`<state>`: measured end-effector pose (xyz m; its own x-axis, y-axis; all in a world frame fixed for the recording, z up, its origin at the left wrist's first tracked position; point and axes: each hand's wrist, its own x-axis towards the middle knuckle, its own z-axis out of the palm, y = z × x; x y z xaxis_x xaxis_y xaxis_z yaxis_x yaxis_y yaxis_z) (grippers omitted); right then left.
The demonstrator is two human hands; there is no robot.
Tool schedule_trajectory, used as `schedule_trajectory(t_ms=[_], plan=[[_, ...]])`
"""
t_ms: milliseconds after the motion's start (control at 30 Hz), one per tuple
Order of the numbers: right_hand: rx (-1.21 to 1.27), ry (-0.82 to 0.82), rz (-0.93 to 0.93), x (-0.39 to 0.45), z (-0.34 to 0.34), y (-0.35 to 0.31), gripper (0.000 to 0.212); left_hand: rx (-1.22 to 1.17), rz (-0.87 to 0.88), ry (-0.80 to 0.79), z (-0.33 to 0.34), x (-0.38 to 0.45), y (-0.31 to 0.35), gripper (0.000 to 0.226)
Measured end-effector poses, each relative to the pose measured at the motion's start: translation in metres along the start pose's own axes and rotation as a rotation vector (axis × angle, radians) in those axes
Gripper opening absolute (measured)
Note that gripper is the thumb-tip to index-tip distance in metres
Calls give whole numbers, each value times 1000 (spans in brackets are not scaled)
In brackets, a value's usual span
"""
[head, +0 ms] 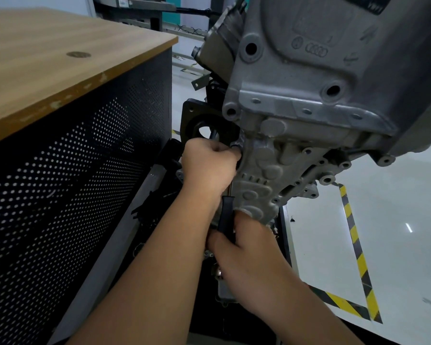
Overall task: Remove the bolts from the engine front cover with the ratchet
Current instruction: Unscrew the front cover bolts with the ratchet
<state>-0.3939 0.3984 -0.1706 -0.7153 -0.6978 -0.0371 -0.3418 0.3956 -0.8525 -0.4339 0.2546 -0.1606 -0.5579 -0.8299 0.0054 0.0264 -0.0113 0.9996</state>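
Front cover (264, 170): grey casting low on the engine, right of the wooden bench (60, 58).
Ratchet (226, 215): black handle alongside cover's left edge; head hidden.
Left hand (209, 163): curled over the head end; I'd press it square.
Right hand (244, 255): wrapped round handle; I'd pull short, steady strokes.

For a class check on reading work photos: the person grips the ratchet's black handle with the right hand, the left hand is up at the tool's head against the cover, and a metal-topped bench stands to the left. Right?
Not quite. The head view shows the bench has a wooden top, not metal. The rest stands: right hand grips the ratchet handle, left hand at its head against the front cover.
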Motion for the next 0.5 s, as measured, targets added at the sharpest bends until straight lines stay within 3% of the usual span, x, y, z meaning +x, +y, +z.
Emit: schedule_trajectory(t_ms=[167,367,500], plan=[[-81,3,19,0,1,-1,18,-162,-187,-71,-1,2,3,9],[-358,95,64,3,0,-1,34,-200,-265,-107,0,7,7,4],[-132,79,26,6,-1,-8,12,-210,-277,-103,-1,9,12,9]])
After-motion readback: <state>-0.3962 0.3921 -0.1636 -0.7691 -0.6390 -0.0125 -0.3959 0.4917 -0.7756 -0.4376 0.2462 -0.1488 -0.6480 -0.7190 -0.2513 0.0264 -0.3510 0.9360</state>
